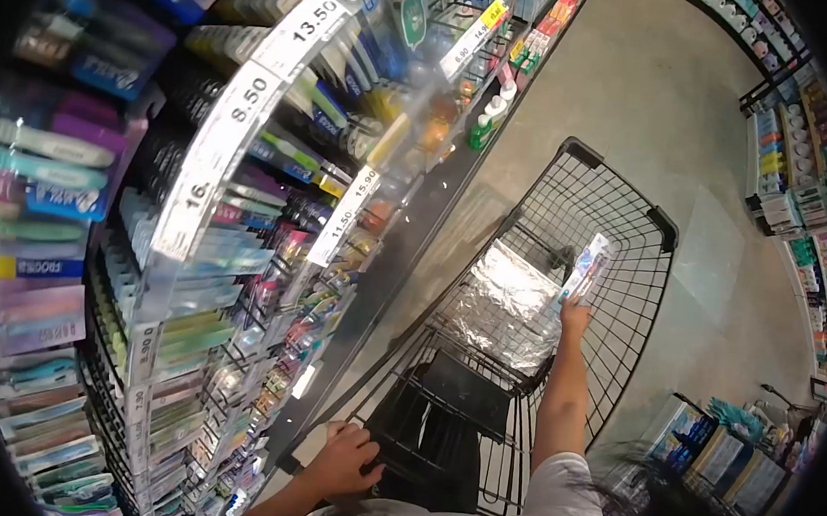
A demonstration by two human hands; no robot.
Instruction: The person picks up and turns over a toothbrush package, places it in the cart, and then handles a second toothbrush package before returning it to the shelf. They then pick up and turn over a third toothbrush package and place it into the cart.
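The left hand (347,459) is curled down over the near, handle end of a black wire shopping cart (632,312), its fingers bent in a grip. The right hand (574,317) is stretched forward over the cart's basket and is clenched on the lower end of a slim packet (589,266), which is held tilted above the basket. A silvery bag (501,303) is seen lying inside the cart, just beside the packet. Shelves (192,271) packed with small packaged goods and hung with price tags (252,103) are ranged along the left. A pale, smooth floor (655,93) is shown beyond, with more shelving (803,170) opposite.
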